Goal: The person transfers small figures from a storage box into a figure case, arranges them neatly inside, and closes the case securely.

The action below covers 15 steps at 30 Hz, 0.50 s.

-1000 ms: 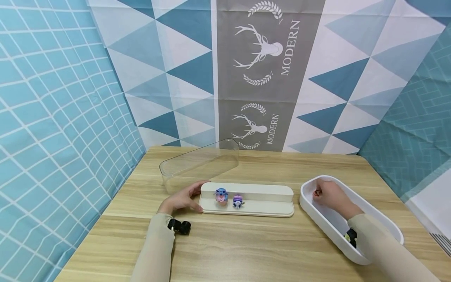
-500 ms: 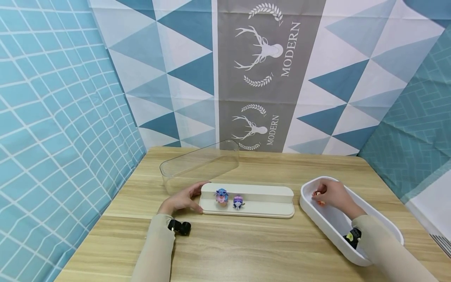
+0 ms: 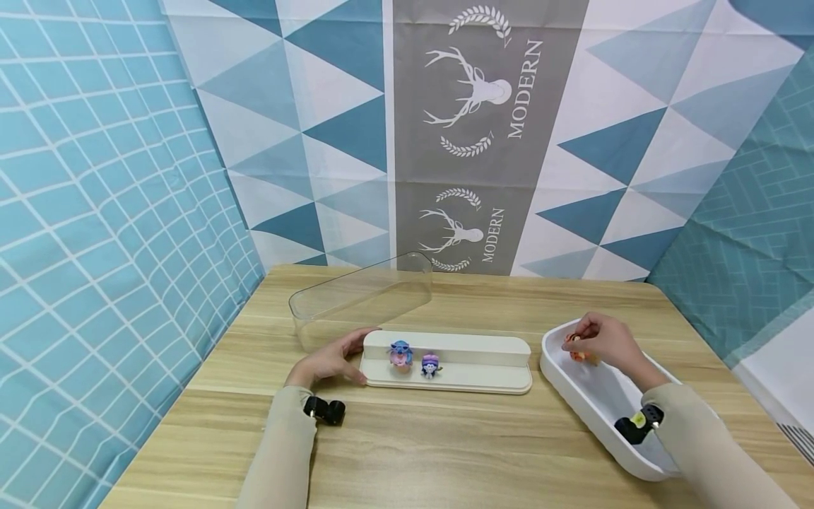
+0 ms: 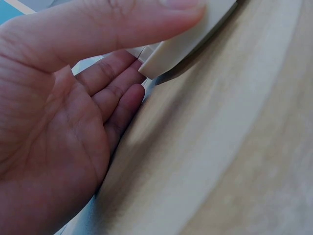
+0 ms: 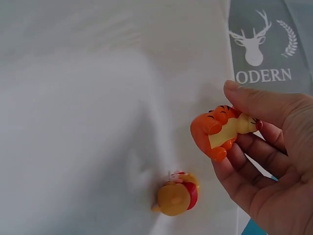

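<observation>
Bench (image 3: 407, 452), one, wood-grained, carrying one long white tub (image 3: 581, 406), one clear box (image 3: 365, 318) and one cream stepped stand (image 3: 486, 368). Two hands: the left-hand grip (image 3: 327, 359) holds the stand's left end, thumb at the front corner; the right-hand grip (image 3: 613, 346) pinches an orange tiger figure (image 5: 215, 129) over the tub's far end. Figures number four: that one, a yellow-and-red figure (image 5: 176, 198) in the tub against its wall, and two on the stand's lower step, a blue-and-pink figure (image 3: 400, 355) left of a smaller purple figure (image 3: 430, 365).

The frame cuts off the bench's near edge. The right forearm covers part of the tub. The clear box's thin walls are faint, and in the head view the yellow-and-red figure is hard to make out.
</observation>
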Available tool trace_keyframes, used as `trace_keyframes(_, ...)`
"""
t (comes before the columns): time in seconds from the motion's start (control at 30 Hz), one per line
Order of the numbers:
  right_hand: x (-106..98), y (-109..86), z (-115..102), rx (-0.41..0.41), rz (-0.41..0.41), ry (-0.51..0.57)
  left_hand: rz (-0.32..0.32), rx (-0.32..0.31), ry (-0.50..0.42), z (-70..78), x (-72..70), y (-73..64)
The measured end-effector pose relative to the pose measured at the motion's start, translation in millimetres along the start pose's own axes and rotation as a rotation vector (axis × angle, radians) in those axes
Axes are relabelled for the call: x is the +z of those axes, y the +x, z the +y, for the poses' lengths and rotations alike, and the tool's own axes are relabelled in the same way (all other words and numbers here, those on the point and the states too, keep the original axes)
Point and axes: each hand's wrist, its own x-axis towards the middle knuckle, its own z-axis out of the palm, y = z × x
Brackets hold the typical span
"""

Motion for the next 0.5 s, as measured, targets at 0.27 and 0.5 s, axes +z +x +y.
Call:
trace_keyframes(0.27, -7.1, 1.0, -11.4, 0.018, 0.019, 0.106, -0.006, 0.021, 0.034, -0.1, -0.9, 0.1)
trace_keyframes(0.5, -8.1, 1.1, -24.8, 0.024, 0.028, 0.126, -0.004, 0.018, 0.016, -1.1, -0.7, 0.4)
